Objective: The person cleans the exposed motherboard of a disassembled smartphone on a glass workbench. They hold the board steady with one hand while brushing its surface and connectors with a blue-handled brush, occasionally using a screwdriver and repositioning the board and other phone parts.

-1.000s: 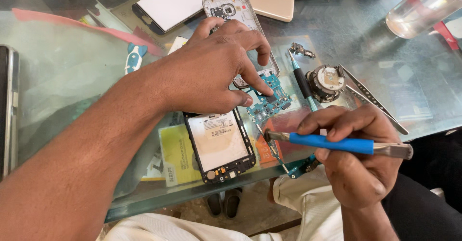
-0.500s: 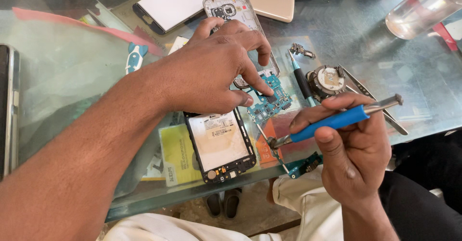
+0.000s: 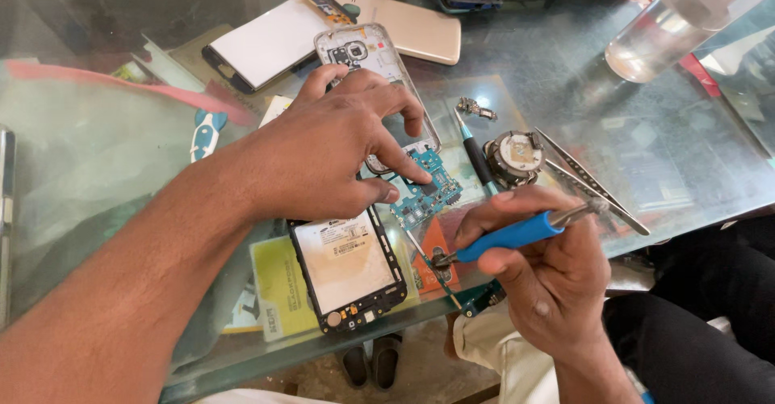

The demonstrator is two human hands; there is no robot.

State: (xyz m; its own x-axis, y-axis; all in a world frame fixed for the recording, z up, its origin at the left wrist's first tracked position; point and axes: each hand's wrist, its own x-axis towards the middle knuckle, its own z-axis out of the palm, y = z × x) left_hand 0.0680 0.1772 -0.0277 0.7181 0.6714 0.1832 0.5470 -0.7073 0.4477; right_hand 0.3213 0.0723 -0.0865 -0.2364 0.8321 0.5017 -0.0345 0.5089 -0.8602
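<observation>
The left hand [image 3: 339,150] reaches across the glass tabletop [image 3: 105,154] from the left, palm down, fingers spread and curled. Its thumb and forefinger press on a small blue-green circuit board [image 3: 426,194], pinning it flat; the other fingers rest on the clear phone frame [image 3: 367,57] that lies just behind the board. The hand grips nothing; it only holds the board down.

The right hand [image 3: 549,279] sits near the front edge of the tabletop, closed around the blue handle of a tweezers-like tool [image 3: 513,236]. The tool slants down to the left, and its dark tip meets a thin strip [image 3: 421,252] that runs from the board's lower edge toward the person. So the board lies between the two hands: under the left fingertips, and just up and left of the right hand's tool tip.

Just left of the right hand, and below the left, an opened phone body [image 3: 347,267] lies with its pale inner plate facing up. Right of the board lie a screwdriver [image 3: 478,152] with a teal collar, a round metal part [image 3: 517,155] and a pair of steel tweezers [image 3: 593,182]. Farther back lie a white phone panel [image 3: 270,42] and a gold back cover [image 3: 416,29], and a clear plastic bottle [image 3: 670,25] lies at the far right.
</observation>
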